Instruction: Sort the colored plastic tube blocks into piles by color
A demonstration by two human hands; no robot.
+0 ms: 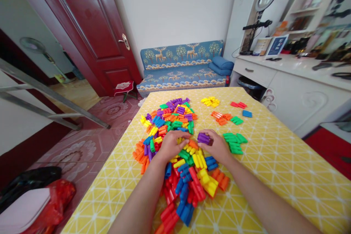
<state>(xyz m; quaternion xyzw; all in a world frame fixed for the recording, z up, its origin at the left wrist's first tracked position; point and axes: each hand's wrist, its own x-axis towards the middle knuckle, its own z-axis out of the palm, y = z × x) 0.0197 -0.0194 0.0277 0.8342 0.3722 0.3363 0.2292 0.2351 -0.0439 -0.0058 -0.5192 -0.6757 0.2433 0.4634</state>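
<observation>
My right hand (216, 147) pinches a purple plastic building piece (204, 138), made of tubes joined side by side, just above the right edge of a large mixed pile. Over the middle of that pile is my left hand (173, 145), thumb and fingers apart. Yellow shows between them, seemingly pieces lying beneath. An orange piece (193, 144) lies close to the left fingertips. The pile around both hands mixes red pieces (196, 184), blue pieces (184, 193), yellow pieces (208, 182), green and purple ones.
Small single-colour groups lie on the table's right side: green pieces (234, 142), yellow pieces (210, 101), red pieces (238, 104), a blue piece (247, 113) and orange pieces (221, 117). A yellow patterned cloth (274, 175) covers the table. Behind it stands a blue sofa (181, 75).
</observation>
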